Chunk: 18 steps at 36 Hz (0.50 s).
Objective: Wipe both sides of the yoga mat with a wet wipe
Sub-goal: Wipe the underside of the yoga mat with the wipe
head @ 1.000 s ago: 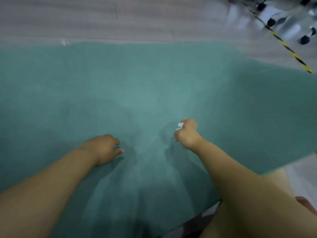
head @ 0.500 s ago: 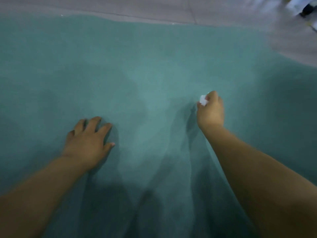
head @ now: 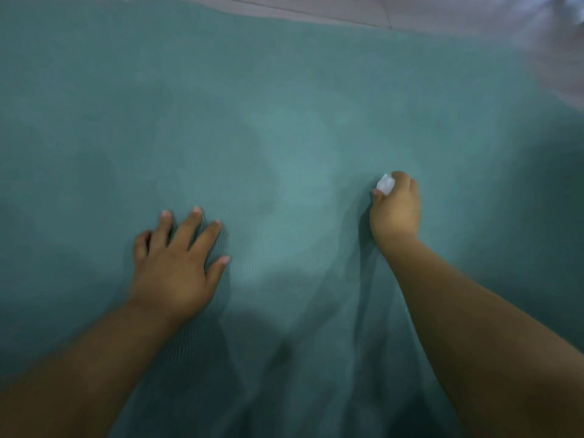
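Teal yoga mat [head: 284, 105] lies flat on the floor [head: 474, 11] and fills nearly the whole frame; only a strip of pale floor shows along the top and in the upper right corner. Left hand [head: 172, 270], lower left of centre, is pressed palm-down on the mat with its fingers [head: 189, 226] spread wide and straight, holding nothing; judged to be a brace, carrying body weight and pinning the mat so it does not creep under the wiping stroke. Right hand [head: 395, 210], right of centre, is curled into a fist around a small white wet wipe [head: 386, 184], a wad of which pokes out at the top of the fist; the hand sits down on the mat surface, though the wipe's own contact with it cannot be made out. Gripping it balled up likely gives firm pressure over a small patch. Far mat edge runs along the top of frame, slanting down toward the right; near and left edges are out of view. Broad open mat lies above and to either side of both hands, nothing standing on it, so strokes may run freely toward the far edge. Frame is soft with motion blur. Underside evidently not yet reached, as the mat lies unturned.
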### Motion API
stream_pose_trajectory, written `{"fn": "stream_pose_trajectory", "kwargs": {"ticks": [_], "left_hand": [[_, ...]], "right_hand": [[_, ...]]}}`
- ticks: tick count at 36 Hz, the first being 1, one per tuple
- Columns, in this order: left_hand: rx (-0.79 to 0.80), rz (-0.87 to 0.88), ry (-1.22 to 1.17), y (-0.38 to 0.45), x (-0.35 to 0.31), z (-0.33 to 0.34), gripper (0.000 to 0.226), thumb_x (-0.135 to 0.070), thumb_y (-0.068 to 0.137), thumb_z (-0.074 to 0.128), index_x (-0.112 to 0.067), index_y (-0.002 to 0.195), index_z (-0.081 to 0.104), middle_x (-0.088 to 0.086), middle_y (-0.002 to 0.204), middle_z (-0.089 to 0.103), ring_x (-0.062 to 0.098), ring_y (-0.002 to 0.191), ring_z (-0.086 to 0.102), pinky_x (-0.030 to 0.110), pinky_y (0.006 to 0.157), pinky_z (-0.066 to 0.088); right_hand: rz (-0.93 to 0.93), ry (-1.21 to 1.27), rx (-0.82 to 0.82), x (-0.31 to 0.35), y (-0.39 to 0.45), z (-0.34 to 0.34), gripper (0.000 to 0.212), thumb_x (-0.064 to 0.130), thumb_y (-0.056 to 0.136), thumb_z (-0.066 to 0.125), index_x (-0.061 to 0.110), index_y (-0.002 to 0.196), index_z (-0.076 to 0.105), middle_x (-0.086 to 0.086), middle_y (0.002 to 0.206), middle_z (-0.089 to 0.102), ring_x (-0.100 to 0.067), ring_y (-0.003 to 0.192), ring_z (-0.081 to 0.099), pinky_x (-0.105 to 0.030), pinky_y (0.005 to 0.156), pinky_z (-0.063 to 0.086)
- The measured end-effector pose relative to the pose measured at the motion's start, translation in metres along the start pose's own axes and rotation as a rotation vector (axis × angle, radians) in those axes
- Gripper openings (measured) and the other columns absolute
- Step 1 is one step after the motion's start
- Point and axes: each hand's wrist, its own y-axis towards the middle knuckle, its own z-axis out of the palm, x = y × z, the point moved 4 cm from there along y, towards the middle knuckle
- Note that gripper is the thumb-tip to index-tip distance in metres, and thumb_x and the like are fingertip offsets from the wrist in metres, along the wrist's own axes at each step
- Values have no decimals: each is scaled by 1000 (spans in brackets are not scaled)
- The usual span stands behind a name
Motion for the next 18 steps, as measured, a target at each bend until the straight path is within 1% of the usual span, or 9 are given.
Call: {"fn": "stream_pose_trajectory", "kwargs": {"ticks": [3, 5, 6, 10, 12, 13, 14, 16, 18], "left_hand": [[-4, 25, -4, -2, 3, -1, 62, -54, 84, 33, -19, 127, 60, 12, 137, 53, 49, 121, 47, 61, 92, 38], [-9, 40, -8, -5, 6, -1, 62, -53, 84, 33, -18, 129, 58, 11, 138, 51, 47, 123, 47, 60, 94, 38], [-15, 49, -7, -6, 7, -1, 63, -53, 85, 33, -17, 130, 58, 11, 139, 50, 47, 123, 47, 60, 95, 38], [-23, 62, -22, -10, 13, 4, 63, -51, 85, 32, -15, 132, 55, 11, 142, 47, 45, 125, 45, 58, 99, 37], [-19, 60, -22, -12, 15, 6, 63, -51, 86, 32, -15, 133, 54, 11, 143, 46, 44, 127, 43, 57, 100, 36], [-8, 55, -23, -12, 16, 7, 63, -50, 86, 31, -15, 134, 53, 11, 144, 45, 43, 128, 43, 57, 101, 35], [5, 50, -21, -13, 16, 8, 63, -50, 87, 30, -16, 135, 52, 10, 144, 44, 43, 128, 42, 57, 102, 34], [28, 40, -15, -14, 15, 9, 63, -50, 87, 28, -18, 137, 50, 9, 146, 42, 42, 130, 40, 57, 103, 32], [60, 13, -19, -14, 13, 10, 65, -51, 88, 23, -19, 140, 45, 7, 150, 36, 41, 135, 34, 55, 107, 26]], "right_hand": [[-95, 56, -29, 32, -28, 16, 20, 2, 92, 45, -7, 100, 61, -25, 103, 53, -40, 88, 55, -30, 79, 35], [-319, 128, -14, 67, -60, 27, 17, -7, 80, 49, -4, 85, 65, -22, 81, 58, -38, 72, 59, -30, 67, 43], [-483, 142, 19, 85, -81, 32, 16, -5, 74, 52, -1, 81, 66, -19, 75, 59, -35, 67, 60, -27, 59, 47], [-1057, 138, 299, 121, -155, 44, 24, 16, 84, 50, 3, 94, 67, -16, 85, 60, -32, 66, 61, -33, 55, 50], [-1228, 47, 313, 107, -154, 41, 27, 22, 85, 50, 7, 95, 70, -12, 85, 64, -29, 68, 62, -33, 55, 49], [-1221, -5, 274, 95, -140, 36, 29, 24, 84, 49, 10, 95, 72, -10, 87, 67, -26, 71, 64, -31, 58, 49], [-1105, -45, 243, 80, -120, 31, 30, 25, 85, 49, 11, 98, 72, -10, 89, 68, -26, 75, 65, -30, 61, 49], [-729, -192, 136, 40, -70, 17, 26, 21, 91, 49, 9, 105, 68, -17, 99, 65, -32, 87, 63, -34, 71, 49], [-263, -229, 133, -2, -33, -4, 25, 18, 95, 45, 5, 105, 63, -22, 107, 59, -37, 97, 57, -36, 80, 44]]}}
